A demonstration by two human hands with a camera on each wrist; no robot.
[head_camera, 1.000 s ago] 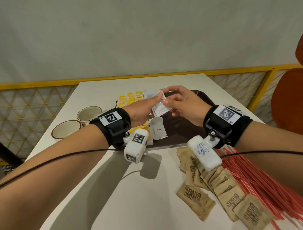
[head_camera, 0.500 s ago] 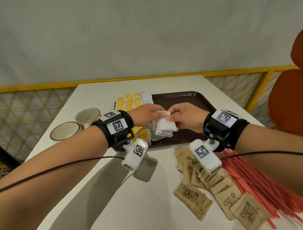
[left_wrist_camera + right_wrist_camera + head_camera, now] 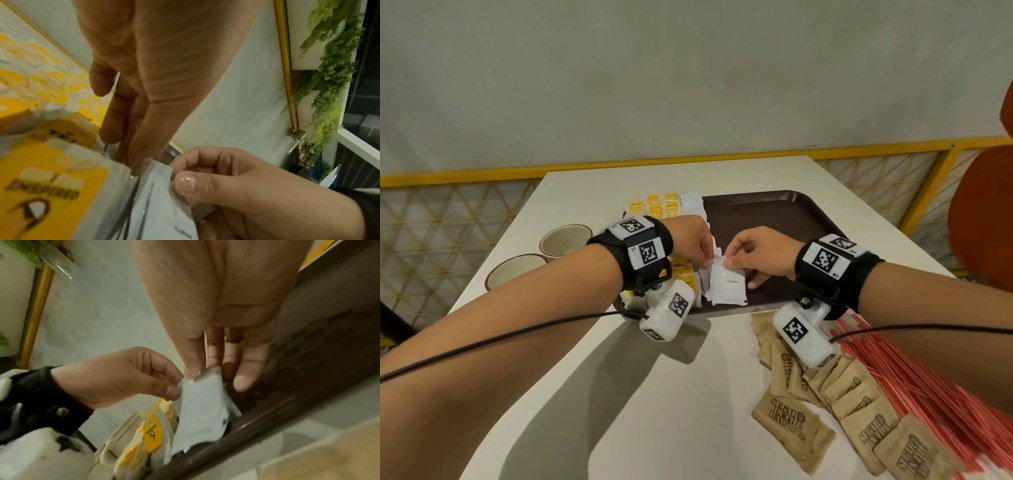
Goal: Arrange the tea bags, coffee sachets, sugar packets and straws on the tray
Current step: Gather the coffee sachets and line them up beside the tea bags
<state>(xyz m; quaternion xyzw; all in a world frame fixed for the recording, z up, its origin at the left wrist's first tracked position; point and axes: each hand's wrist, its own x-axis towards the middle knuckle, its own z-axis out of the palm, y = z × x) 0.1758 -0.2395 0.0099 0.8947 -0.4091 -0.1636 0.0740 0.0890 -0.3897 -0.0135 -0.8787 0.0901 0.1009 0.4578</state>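
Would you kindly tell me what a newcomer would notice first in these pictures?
Both hands, left hand and right hand, meet over the near left of the brown tray, pinching a white coffee sachet beside yellow tea bags. Brown sugar packets and red straws lie on the table at near right.

Both forearms reach forward and the hands meet. The left hand (image 3: pixel 693 245) and right hand (image 3: pixel 760 255) pinch with curled fingers.

Head view looks down at the table (image 3: pixel 640 394) — wrist views close, sharing the hands.
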